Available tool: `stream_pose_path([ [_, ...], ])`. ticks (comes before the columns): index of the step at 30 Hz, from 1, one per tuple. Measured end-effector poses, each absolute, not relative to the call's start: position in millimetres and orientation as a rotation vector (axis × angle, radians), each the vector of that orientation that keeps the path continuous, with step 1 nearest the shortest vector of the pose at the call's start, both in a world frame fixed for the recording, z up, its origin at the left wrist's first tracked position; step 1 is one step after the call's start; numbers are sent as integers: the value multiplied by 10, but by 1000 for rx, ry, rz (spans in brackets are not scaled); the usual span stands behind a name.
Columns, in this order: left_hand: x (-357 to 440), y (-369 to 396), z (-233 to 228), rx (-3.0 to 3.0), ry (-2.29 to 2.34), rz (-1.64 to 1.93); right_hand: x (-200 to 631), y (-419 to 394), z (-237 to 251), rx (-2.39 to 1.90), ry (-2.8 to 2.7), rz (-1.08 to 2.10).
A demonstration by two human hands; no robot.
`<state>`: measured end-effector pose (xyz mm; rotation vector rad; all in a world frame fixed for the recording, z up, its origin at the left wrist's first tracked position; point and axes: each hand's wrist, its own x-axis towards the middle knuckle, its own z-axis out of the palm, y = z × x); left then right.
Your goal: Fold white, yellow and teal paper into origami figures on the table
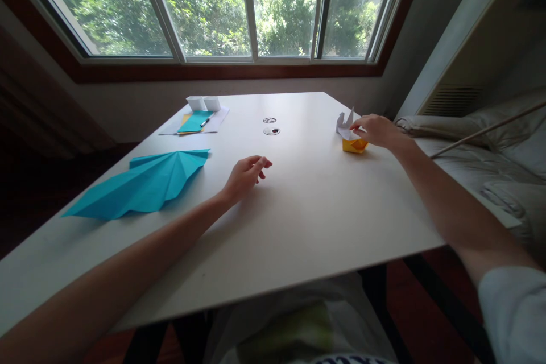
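My right hand (375, 130) reaches to the table's right side, fingers pinched at the right end of a white paper crane (343, 128). Its tail end is hidden behind the fingertips. Just under that hand sits a folded yellow paper boat (353, 147), close against the crane; whether the fingers touch it I cannot tell. My left hand (245, 175) hovers or rests over the middle of the table, fingers loosely bent and apart, holding nothing. Left of it lies a large folded sheet of blue paper (149, 185), pleated like a fan.
At the white table's (307, 210) back left are two small white boxes (203, 103), blue paper (194, 121) and a pen (207, 120) over white and yellow sheets. Two round cable-hole covers (272, 131) are set mid-table. A cushioned seat (460, 153) stands beyond the right edge.
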<state>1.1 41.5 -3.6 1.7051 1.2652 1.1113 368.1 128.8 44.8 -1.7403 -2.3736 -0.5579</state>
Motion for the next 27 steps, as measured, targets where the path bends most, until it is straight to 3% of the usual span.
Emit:
stream_pose_path([
  [6,-67,464,29,1919,1373,1052,3117,1030,393,-1289,-2430,-551],
  [12,-403,617,297,2263,1942,930,2613,810,84,-871,-2652,-555],
  [19,-1179,796,557,1901,2689,76,2465,765,-7,-783,-2699,-543],
  [22,-1382,882,478,1676,2605,-110,2473,773,-18,-784,-2703,-524],
  [27,-1381,976,326,1783,2436,-25,2467,763,-32,-785,-2702,-493],
])
